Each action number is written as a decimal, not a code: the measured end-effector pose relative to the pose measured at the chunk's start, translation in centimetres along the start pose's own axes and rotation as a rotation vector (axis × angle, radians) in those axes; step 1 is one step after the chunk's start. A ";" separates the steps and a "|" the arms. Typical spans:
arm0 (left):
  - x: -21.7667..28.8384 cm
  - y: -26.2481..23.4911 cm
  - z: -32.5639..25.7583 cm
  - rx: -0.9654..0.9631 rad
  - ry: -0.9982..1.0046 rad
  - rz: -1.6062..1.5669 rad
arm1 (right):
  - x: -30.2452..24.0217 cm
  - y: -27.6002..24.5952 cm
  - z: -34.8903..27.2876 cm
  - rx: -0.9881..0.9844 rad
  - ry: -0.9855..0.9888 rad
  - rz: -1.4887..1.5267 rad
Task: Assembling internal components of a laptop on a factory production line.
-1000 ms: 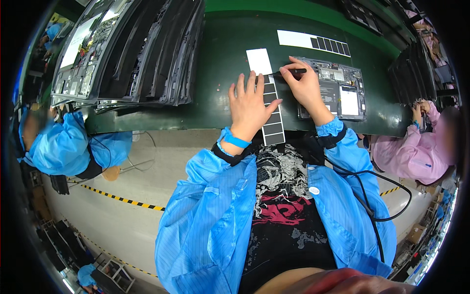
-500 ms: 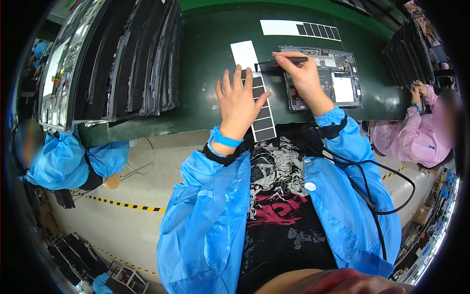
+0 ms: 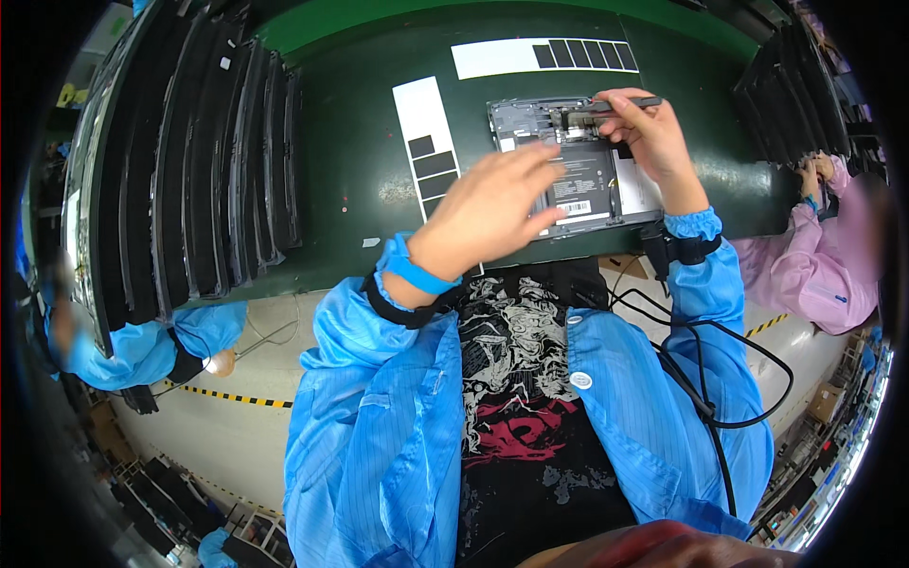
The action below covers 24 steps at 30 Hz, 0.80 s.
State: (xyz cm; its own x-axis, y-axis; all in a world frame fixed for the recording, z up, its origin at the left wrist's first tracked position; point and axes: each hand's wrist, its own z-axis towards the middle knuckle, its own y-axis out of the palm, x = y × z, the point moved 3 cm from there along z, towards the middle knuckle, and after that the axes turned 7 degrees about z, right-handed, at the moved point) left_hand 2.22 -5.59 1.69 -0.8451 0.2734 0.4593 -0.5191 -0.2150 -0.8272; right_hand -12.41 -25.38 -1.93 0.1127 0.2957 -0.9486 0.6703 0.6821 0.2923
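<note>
My right hand [image 3: 658,147] grips dark tweezers [image 3: 636,103] over the upper part of an opened laptop base [image 3: 587,224]. The tweezers' tips point left toward its circuit board; whether they pinch anything is too small to tell. My left hand [image 3: 492,204] is open, fingers apart, reaching over the laptop base's left side, and I cannot tell whether it touches. Inside the base a black battery [image 3: 585,180] with a white label shows. Left of it lies a white backing sheet [image 3: 417,99] with black rectangular stickers [image 3: 435,163], its lower part hidden by my left hand.
Another white sheet with black stickers [image 3: 492,59] lies at the far side of the green table [image 3: 350,123]. A row of upright laptop parts [image 3: 208,161] stands on the left, more dark panels [image 3: 791,95] on the right. A co-worker in pink [image 3: 805,265] sits at right.
My left hand has left the sticker sheet and moved right to the laptop base. My right hand has carried the tweezers from the sheet over to the base's circuit board. The whole view has shifted.
</note>
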 end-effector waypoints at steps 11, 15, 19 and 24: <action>2.1 2.7 -0.1 -0.127 -0.077 0.136 | 0.3 0.9 0.1 0.006 0.044 -0.165; 2.2 3.2 -0.1 -0.121 -0.099 0.151 | 0.4 0.9 0.3 0.054 0.040 -0.131; 2.2 3.4 -0.2 -0.090 -0.101 0.163 | 0.5 0.8 0.3 0.077 0.036 -0.120; 2.9 3.2 0.6 -0.061 -0.114 0.226 | 0.3 1.2 0.3 0.075 0.030 -0.158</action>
State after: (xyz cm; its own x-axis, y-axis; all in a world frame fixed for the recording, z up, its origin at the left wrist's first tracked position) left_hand -2.00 -6.08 0.61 -0.9497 0.1162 0.2910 -0.3093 -0.2006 -0.9296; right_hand -11.35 -24.61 -1.92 -0.0190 0.2094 -0.9777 0.7310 0.6700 0.1293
